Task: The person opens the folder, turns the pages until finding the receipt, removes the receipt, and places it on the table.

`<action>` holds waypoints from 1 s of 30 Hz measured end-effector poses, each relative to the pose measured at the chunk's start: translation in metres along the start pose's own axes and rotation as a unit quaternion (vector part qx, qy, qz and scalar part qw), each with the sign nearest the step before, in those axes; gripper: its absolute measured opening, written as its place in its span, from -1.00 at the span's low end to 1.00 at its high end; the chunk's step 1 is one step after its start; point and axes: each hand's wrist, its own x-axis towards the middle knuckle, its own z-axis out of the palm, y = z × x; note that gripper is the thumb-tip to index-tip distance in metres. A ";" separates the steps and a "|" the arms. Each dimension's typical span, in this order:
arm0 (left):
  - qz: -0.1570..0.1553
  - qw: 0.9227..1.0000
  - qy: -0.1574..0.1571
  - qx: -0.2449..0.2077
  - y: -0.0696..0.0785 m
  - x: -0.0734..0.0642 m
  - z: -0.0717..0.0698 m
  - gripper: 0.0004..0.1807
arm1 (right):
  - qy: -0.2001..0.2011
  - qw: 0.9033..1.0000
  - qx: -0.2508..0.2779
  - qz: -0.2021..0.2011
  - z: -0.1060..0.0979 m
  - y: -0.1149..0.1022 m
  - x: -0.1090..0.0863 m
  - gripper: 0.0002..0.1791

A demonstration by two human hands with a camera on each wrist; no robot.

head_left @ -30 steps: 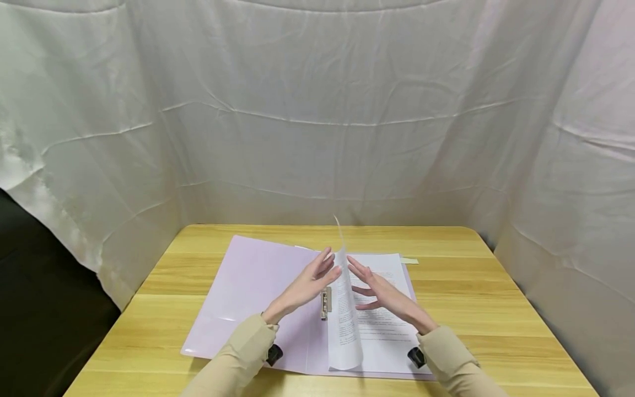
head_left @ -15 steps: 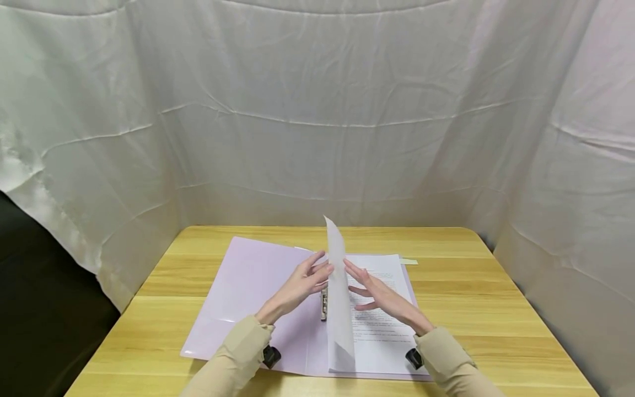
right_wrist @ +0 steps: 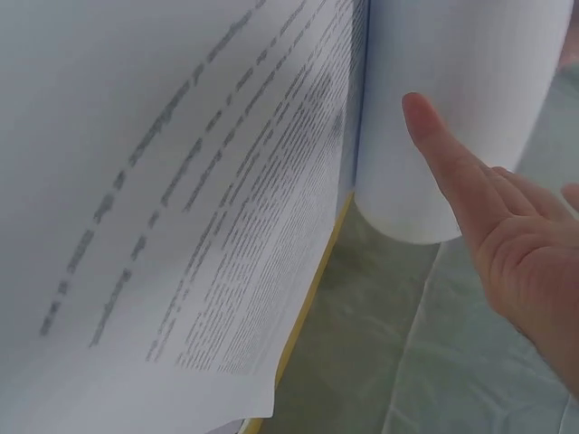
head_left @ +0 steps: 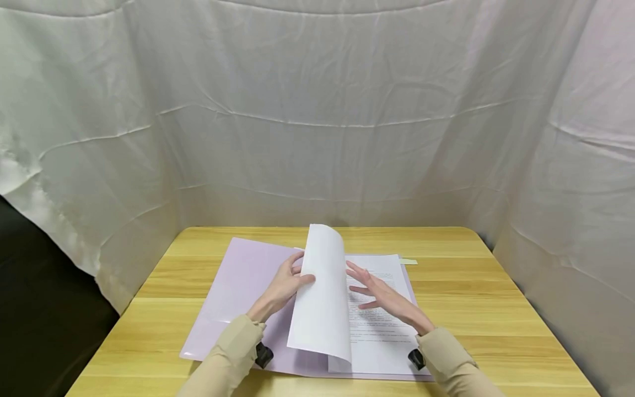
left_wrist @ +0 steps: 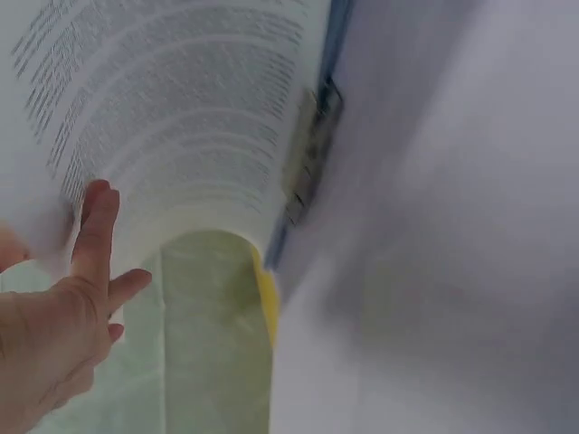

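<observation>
A lilac clip folder point(head_left: 243, 281) lies spread on the wooden table. One sheet of paper point(head_left: 322, 298) is lifted off the stack and curls over toward the left. My left hand point(head_left: 284, 288) pinches its free edge, thumb on the blank side and fingers behind. Printed lines show on the sheet's inner side in the left wrist view, beside the metal clip point(left_wrist: 312, 154) at the spine. Spread fingers of my right hand point(head_left: 384, 298) hover over the printed stack point(head_left: 379, 347), fingertips close to the curled sheet. In the head view the sheet hides the clip.
A pale yellow tab point(head_left: 409, 262) sticks out past the folder's far right edge. Bare wooden table point(head_left: 476, 309) surrounds the folder. Grey-white cloth point(head_left: 317, 138) hangs behind and at both sides, with a black area point(head_left: 44, 298) at the left.
The sheet has gone from standing upright to curling over leftward, its blank side now facing up. My left hand has moved left and taken its edge. My right hand has barely moved.
</observation>
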 end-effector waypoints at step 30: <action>-0.022 0.935 0.074 0.347 -0.032 -0.007 -0.062 0.28 | 0.072 0.988 -0.131 0.044 -0.086 0.045 0.000 -0.33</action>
